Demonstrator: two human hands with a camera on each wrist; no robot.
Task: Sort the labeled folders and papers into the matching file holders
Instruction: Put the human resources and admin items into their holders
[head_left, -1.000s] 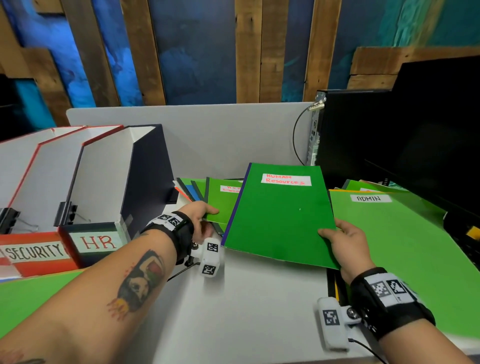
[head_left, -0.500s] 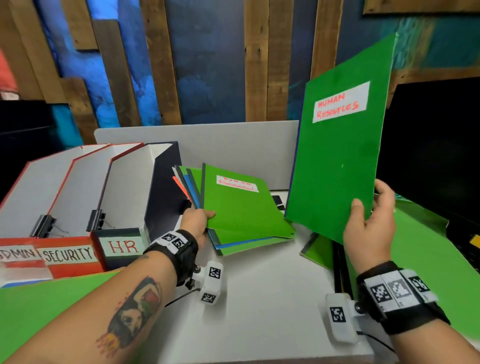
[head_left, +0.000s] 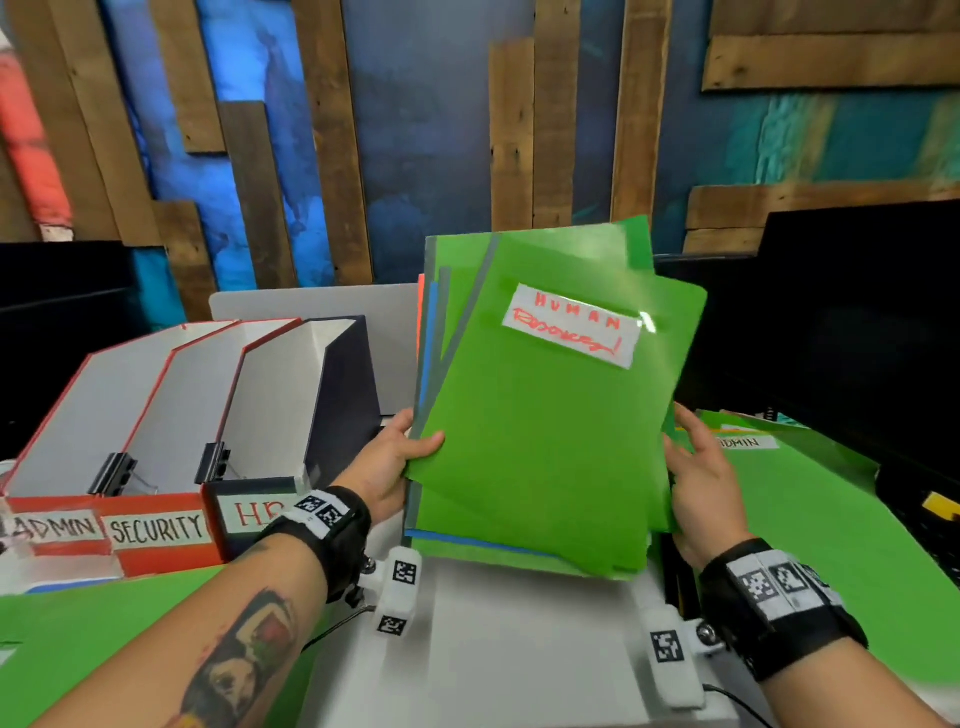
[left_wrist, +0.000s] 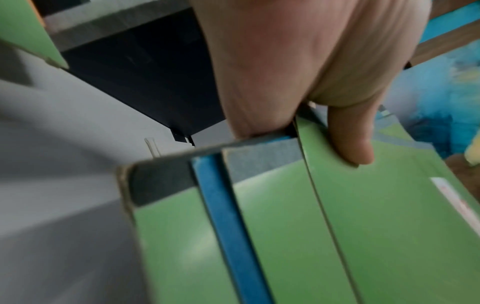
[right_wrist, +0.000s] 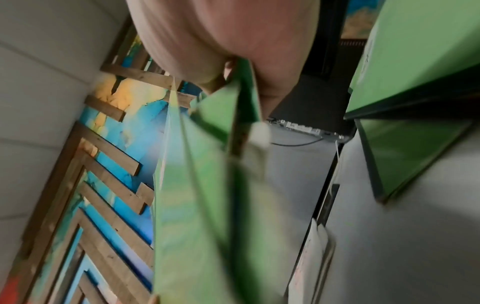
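Note:
A stack of green folders stands nearly upright over the desk, its front one labelled HUMAN RESOURCES. My left hand grips the stack's left edge, thumb on the front cover; blue and grey sheets show between the folders. My right hand holds the right edge, fingers curled behind it. Three file holders stand at the left: ADMIN, SECURITY and HR, the HR label partly hidden by my left wrist.
A green folder labelled ADMIN lies flat at the right beside a black monitor. Another green sheet lies at the near left. A grey partition runs behind the holders. Bare white desk shows between my wrists.
The right hand brought its HUMAN RESOURCES folder down to the left hand's pile, and both hands now hold the combined stack raised upright off the desk.

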